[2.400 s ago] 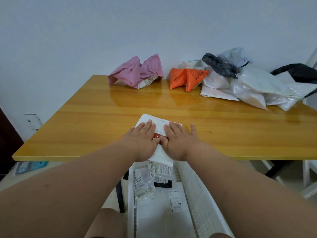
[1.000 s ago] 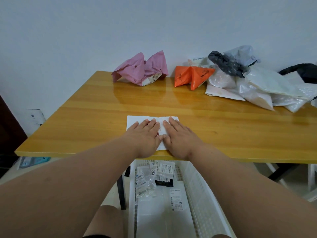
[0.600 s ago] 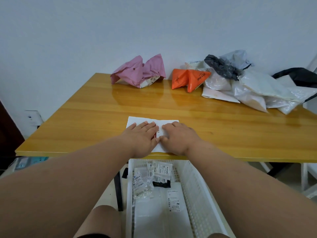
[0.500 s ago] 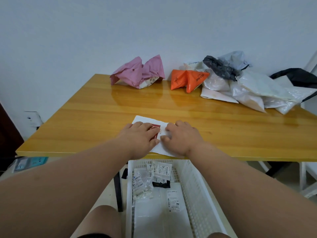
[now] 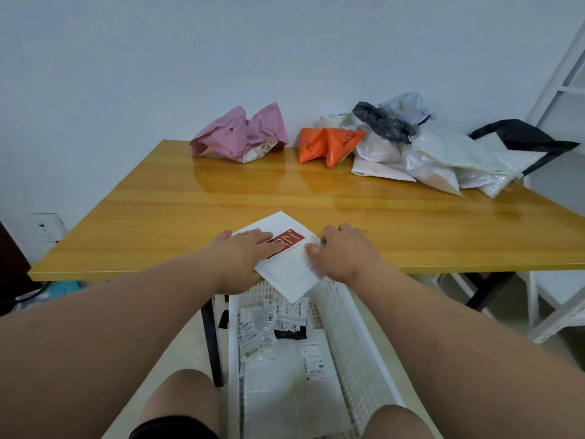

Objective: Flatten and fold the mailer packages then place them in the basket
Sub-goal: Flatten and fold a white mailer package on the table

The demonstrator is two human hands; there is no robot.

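A folded white mailer (image 5: 292, 274) with a red logo lies slanted at the front edge of the wooden table (image 5: 316, 198). Its near corner hangs over the white basket (image 5: 359, 327) below. My left hand (image 5: 240, 255) rests on the mailer's left part with straight fingers. My right hand (image 5: 345, 251) holds its right edge, fingers curled and thumb on top. Several flattened mailers lie in the basket.
At the table's back stand a crumpled pink mailer (image 5: 240, 134), an orange mailer (image 5: 326, 144) and a heap of white and clear bags (image 5: 427, 156) with a dark grey bag (image 5: 383, 122) on top. A black bag (image 5: 522, 134) and a white frame (image 5: 557, 90) are at the right.
The mailer has turned from square to slanted and slid toward me, past the table edge. My right hand went from lying flat to curled on its edge.
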